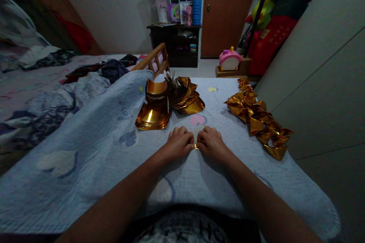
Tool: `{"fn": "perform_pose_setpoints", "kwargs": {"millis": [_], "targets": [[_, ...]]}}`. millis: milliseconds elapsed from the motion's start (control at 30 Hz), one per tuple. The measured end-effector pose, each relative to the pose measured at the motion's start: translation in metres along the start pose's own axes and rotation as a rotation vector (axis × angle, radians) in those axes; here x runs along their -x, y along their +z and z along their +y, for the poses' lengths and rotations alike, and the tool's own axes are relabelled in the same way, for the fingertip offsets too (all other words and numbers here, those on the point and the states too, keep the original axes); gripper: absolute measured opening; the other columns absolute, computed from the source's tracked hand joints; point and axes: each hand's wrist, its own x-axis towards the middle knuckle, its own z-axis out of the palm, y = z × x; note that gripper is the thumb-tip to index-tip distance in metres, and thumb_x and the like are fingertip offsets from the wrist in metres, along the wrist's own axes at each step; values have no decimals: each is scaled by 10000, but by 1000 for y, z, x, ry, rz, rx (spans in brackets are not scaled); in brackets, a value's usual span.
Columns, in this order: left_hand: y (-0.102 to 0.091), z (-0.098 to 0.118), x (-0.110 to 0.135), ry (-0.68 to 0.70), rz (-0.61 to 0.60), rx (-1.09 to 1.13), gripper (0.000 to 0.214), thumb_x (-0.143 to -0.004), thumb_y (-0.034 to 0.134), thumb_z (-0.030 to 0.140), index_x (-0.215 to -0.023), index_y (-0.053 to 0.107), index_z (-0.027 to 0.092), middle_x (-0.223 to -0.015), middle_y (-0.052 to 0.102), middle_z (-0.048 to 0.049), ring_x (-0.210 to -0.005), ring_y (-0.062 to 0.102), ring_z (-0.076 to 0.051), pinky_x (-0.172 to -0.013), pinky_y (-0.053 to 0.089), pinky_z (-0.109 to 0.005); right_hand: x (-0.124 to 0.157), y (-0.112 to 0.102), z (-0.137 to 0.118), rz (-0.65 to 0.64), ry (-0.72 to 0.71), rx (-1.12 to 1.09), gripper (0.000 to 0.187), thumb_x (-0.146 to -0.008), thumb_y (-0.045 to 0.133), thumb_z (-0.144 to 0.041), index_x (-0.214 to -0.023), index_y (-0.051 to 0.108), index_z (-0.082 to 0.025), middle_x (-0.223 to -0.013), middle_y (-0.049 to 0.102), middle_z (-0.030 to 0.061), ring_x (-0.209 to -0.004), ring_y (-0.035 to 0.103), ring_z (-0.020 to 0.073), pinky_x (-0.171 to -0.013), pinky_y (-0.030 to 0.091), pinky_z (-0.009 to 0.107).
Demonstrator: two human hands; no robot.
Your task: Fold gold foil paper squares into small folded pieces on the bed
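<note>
Both of my hands meet low over the blue bedspread, gripping one small piece of gold foil paper (196,146) between them. My left hand (180,142) has its fingers curled closed on the paper's left side. From the other side my right hand (211,142) pinches the same paper. Most of the sheet is hidden by the fingers; only a shiny strip shows in the gap. Ahead and to the left lie curved stacks of gold foil paper sheets (153,115). A row of folded gold foil pieces (251,112) lies to the right.
The blue bedspread (114,182) with heart patterns lies under everything. A wooden rail (154,59) stands behind the stacks, with crumpled clothes (114,70) to its left. Beyond are a dark cabinet (175,45), a pink toy (229,60) and a door (228,11). A pale panel (327,83) borders the right.
</note>
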Motion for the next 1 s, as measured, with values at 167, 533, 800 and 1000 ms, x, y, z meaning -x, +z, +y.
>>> {"fn": "perform_pose_setpoints", "kwargs": {"millis": [167,533,800,1000], "targets": [[0,0,0,4,-2,-3,74,-890,589,295,-894,622,229,-1051,545,-43,-1053,458,-248,-923,365,-381,0,0,0,-6,2,-2,40,-897,619,-195,-879,655,-194,-1035,595,69,-977,497,230,-804,306,343],[-1,1,0,-14,-6,5,106,-899,609,337,-889,621,231,-1060,549,-45,-1071,460,-253,-931,365,-382,1,0,-1,2,-25,78,160,-887,697,-343,-922,635,-201,-1050,600,81,-959,494,245,-788,310,343],[0,0,1,2,-4,10,66,-885,589,293,-896,626,239,-1055,550,-37,-1057,459,-246,-930,363,-375,1,-7,5,-44,-50,-29,198,-877,666,-232,-1067,611,-226,-1049,591,61,-960,493,229,-820,331,328],[-2,1,0,2,-10,15,70,-883,585,273,-912,636,234,-1051,548,-43,-1060,459,-250,-938,367,-379,2,-11,11,-82,-115,-70,316,-857,651,-158,-1159,612,-244,-1059,580,56,-980,503,219,-872,355,336]]}}
